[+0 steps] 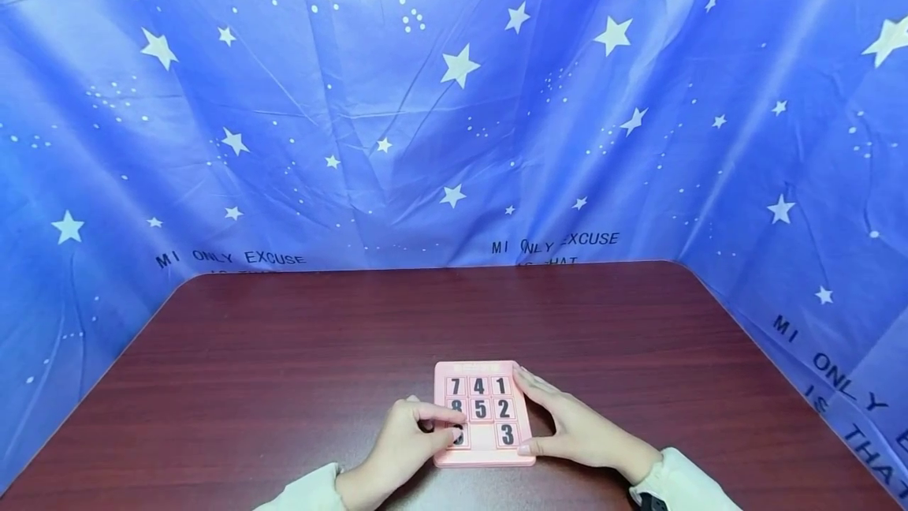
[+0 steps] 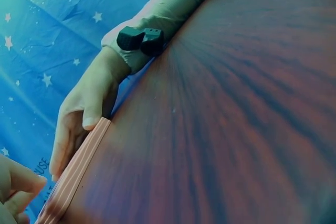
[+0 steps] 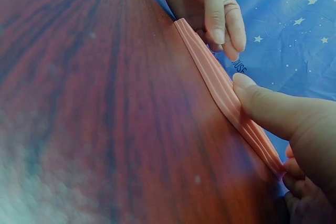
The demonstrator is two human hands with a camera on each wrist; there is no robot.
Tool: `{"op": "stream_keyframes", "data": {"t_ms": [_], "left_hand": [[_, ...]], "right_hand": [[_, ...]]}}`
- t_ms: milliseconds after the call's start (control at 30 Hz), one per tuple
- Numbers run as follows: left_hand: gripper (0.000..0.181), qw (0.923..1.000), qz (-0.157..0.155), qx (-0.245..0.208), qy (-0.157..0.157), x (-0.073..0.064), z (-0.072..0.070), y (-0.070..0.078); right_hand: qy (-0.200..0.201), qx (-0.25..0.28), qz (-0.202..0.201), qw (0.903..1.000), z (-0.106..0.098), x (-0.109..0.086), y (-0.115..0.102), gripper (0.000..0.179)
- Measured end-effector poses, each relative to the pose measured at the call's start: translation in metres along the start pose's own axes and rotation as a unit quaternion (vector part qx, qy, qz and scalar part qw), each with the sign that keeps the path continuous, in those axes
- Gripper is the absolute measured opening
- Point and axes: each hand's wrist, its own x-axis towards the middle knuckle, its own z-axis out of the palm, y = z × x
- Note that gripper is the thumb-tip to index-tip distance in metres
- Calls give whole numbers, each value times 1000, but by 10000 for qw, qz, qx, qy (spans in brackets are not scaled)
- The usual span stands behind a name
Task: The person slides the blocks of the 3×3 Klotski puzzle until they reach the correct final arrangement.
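A pink number slide puzzle (image 1: 485,457) lies on the table near its front. Black digits mark its tiles: 7, 4, 1 across the top, then 8, 5, 2. Below, a 3 tile (image 1: 507,435) sits at the right, beside a vacant slot. Fingers partly cover the lower left tile, so its digit is unclear. My left hand (image 1: 404,441) reaches over the puzzle's left column, index finger near the 8, thumb at the lower left tile. With thumb and fingers spread along the right side, my right hand (image 1: 585,428) grips the frame; the right wrist view shows its thumb (image 3: 268,106) against the edge.
The dark red wooden table (image 1: 284,353) extends around the puzzle. A blue curtain (image 1: 355,101) with white stars hangs behind the table and along both sides. A dark strap device (image 2: 140,40) sits on the right wrist over a pale sleeve.
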Motion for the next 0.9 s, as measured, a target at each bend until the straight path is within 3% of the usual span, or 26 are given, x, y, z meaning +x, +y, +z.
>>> {"op": "stream_keyframes", "data": {"t_ms": [100,367,533,767,900], "left_hand": [[15,9999,20,-117,35,1,7,5],[20,9986,514,147,-15,4,28,8],[22,9967,655,461,139,6,34,11],[18,9941,898,611,34,10,42,13],[17,9937,878,694,-36,12,45,13]], "right_hand": [[23,-63,-12,10000,-1,0,0,89],[108,-71,-216,9997,-1,0,1,85],[147,-161,-255,9994,1,-1,2,83],[68,-117,-156,9998,1,0,2,85],[57,-101,-117,9999,0,-1,2,85]]}}
